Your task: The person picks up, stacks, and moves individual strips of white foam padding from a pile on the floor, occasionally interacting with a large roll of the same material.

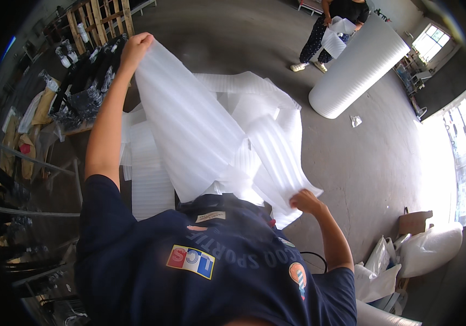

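My left hand [137, 49], raised high at the upper left, grips a corner of a long white foam sheet [188, 126]. The sheet slants down to the right and is twisted near its middle. Low on the right, my right hand [306, 200] pinches the edge of white foam [277, 155]; whether this is the same sheet is unclear. Beneath lie more layers of white ribbed foam sheeting [151, 163], which hide what is under them.
A large foam roll [359, 65] stands on the floor at the upper right, near a person [339, 24] holding foam. Wrapped black parts [90, 85] and a wooden pallet [102, 20] are at the left. White bags [432, 248] and a cardboard box [414, 222] lie at the lower right.
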